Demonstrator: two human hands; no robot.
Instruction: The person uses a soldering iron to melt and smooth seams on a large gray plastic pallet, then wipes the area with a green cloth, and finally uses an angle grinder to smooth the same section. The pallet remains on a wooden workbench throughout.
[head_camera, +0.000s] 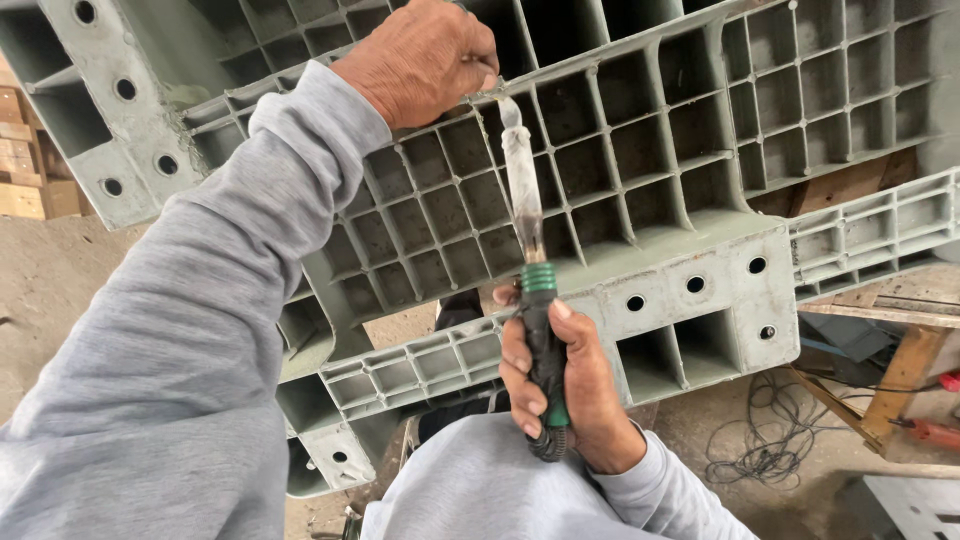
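Observation:
A large grey-green plastic pallet (650, 130) with a grid of ribbed cells lies tilted in front of me. My right hand (575, 390) grips the black and green handle of a long tool (540, 330). Its worn metal barrel (522, 190) points up across the pallet's ribs. My left hand (420, 60) is at the top, fingers closed and resting on the pallet right at the barrel's tip. It pinches what looks like a thin pale strip (488, 86) against a rib. Both arms wear grey sleeves.
Stacked wooden blocks (20, 150) sit at the far left. A tangle of thin cables (770, 440) lies on the dirty floor at lower right, beside a wooden frame (900, 370) and a red tool (935, 432). A second pallet section (880, 225) stands at the right.

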